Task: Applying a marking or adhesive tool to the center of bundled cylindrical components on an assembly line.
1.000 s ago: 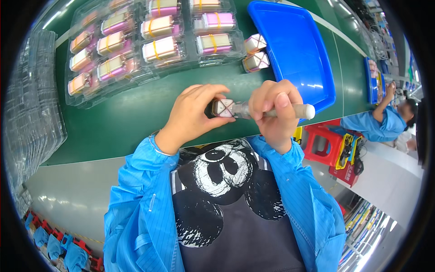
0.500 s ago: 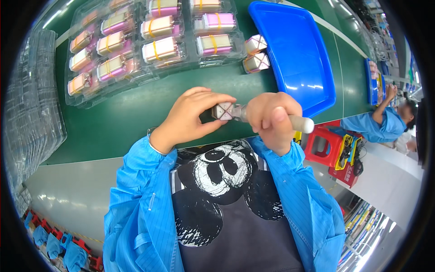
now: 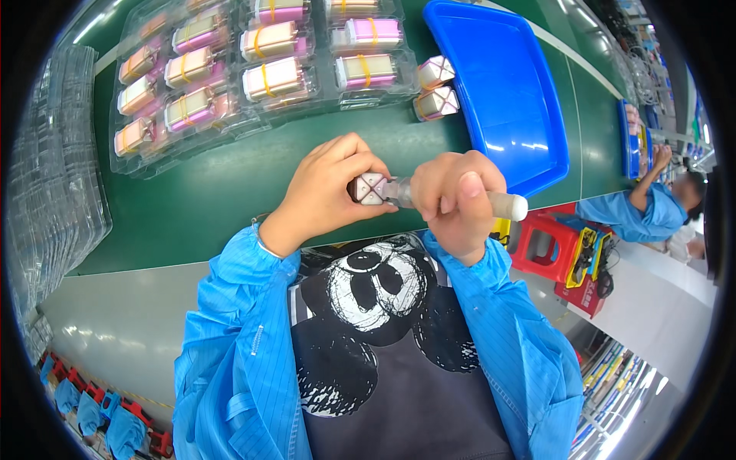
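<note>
My left hand [image 3: 328, 192] is closed around a small rectangular block [image 3: 369, 188], its pale end face marked with a dark X. The fingers and thumb grip it from both sides above the green table. My right hand [image 3: 460, 201] wraps around a hand tool with a cream, round-ended handle [image 3: 509, 206]. The tool's clear front part [image 3: 399, 192] touches or nearly touches the block's right edge. Its exact kind cannot be made out. Two similar blocks [image 3: 437, 103] stand side by side, X-marked ends up, beyond my right hand.
Clear plastic trays [image 3: 253, 119] hold several cream-and-pink blocks [image 3: 270, 79] with yellow bands at the far left. A blue tray [image 3: 510, 92] lies at the right. Stacked clear trays [image 3: 61, 169] stand at the left edge. Another person [image 3: 652, 203] sits far right, near a red stool [image 3: 540, 244].
The block and my left hand have shifted slightly left, and the left fingers have curled more tightly around it. My right hand with the tool has moved slightly left too.
</note>
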Available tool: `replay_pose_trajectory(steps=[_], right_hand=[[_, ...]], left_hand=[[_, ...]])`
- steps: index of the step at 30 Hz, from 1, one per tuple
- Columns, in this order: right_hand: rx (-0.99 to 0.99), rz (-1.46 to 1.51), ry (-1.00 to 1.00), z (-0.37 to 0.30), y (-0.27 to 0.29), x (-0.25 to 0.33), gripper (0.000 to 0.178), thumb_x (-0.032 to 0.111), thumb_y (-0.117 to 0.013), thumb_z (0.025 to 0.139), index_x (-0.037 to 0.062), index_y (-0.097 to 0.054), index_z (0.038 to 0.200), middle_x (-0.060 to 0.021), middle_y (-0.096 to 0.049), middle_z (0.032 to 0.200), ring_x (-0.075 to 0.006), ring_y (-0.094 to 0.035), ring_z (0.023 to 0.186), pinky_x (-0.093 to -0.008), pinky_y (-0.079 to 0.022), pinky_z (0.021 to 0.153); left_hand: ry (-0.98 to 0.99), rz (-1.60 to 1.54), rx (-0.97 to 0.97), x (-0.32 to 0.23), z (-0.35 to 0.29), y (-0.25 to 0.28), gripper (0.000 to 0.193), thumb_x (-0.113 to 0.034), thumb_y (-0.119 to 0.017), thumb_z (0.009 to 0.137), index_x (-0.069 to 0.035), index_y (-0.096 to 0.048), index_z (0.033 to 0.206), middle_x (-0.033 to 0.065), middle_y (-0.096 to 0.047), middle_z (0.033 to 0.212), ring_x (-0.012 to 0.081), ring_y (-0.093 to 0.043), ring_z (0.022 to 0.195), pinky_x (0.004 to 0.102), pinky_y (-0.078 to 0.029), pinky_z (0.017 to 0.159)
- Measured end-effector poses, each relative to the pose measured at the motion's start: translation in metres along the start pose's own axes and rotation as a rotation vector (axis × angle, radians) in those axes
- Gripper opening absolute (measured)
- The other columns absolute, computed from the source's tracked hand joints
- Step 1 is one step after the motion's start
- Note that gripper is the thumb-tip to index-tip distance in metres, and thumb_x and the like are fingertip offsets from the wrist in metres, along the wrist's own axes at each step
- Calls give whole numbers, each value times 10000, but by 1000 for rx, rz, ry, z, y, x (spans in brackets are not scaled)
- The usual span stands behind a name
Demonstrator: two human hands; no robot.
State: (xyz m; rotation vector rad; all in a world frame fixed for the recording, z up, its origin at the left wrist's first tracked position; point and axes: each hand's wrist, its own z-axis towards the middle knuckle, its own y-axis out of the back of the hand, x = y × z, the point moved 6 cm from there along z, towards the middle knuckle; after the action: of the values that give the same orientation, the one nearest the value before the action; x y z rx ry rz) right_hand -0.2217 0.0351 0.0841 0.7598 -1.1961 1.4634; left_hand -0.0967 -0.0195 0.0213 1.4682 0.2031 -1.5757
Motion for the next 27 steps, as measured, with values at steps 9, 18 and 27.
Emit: replay_pose_trajectory(steps=[9,18,27], right_hand=[[99,-141,-32,2,-8,-3,282,152,-505,938,32,-511,684,-52,-560,589,-121,-486,500,-278,-378,479],[63,33,27,-3,-3,9,283,189,-490,955,38,-504,716,-66,-561,588,-107,-436,473,-278,-359,452],[80,-35,-6,-4,-7,2,258,155,-508,949,28,-516,724,-59,-568,596,-114,-479,493,-271,-386,471]], left_hand=[[-87,-35,54,-6,0,5,469,-237,-844,596,-140,-626,1000,6,-599,915,232,-588,888,367,-439,799],[12,-22,115,2,-2,2,534,-234,-859,553,-126,-630,1023,6,-572,844,199,-578,834,345,-424,746],[-49,60,61,-2,-3,-1,363,-240,-849,544,-134,-654,831,6,-502,797,209,-534,765,339,-410,707]])
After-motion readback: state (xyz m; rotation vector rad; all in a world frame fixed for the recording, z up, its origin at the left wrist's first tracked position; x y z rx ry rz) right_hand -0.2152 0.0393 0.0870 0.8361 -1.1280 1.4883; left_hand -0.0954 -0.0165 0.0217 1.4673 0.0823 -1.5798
